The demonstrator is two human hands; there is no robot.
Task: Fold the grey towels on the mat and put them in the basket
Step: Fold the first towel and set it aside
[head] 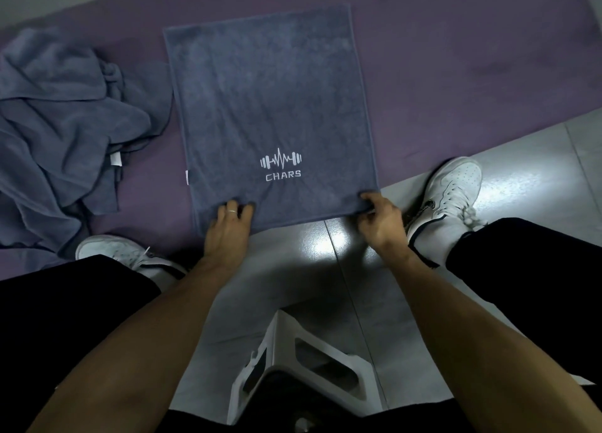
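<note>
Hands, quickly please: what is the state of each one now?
Left hand: fingers resting on the flat towel near edge.
Right hand: pinching that towel's near right corner.

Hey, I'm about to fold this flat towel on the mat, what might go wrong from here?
1. The towel overhangs the mat onto the tile at its near edge, where the left hand and right hand hold it, so the fold may drag on the floor.
2. The pile touches the towel's left edge and might snag it.
3. No basket is in view.
</note>
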